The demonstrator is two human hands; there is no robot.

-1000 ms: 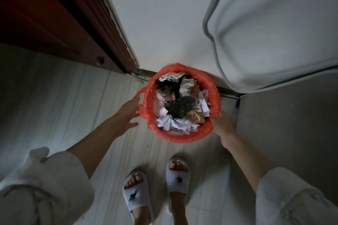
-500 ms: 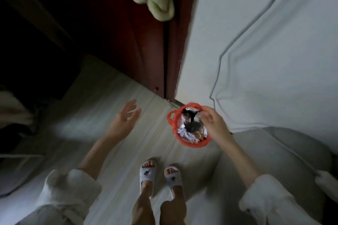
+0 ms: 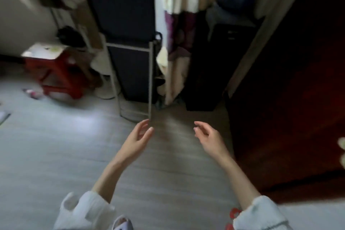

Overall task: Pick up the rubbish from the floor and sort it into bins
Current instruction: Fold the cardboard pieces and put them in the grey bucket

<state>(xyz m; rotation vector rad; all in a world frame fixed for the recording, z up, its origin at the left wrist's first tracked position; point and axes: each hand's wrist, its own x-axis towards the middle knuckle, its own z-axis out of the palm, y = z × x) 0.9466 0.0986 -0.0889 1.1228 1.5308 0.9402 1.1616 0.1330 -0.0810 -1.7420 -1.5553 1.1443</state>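
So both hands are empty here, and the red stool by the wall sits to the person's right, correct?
Not quite. In the head view the left hand and right hand are empty, but the red stool sits to the person's left, not right.

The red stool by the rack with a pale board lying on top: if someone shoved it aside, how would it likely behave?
The red stool looks like moulded plastic, so probably light, and it would likely slide on the smooth floor. The pale board seems to lie loose on top, so it may slip off. Blur hides finer detail, and neither the left hand nor the right hand is near.
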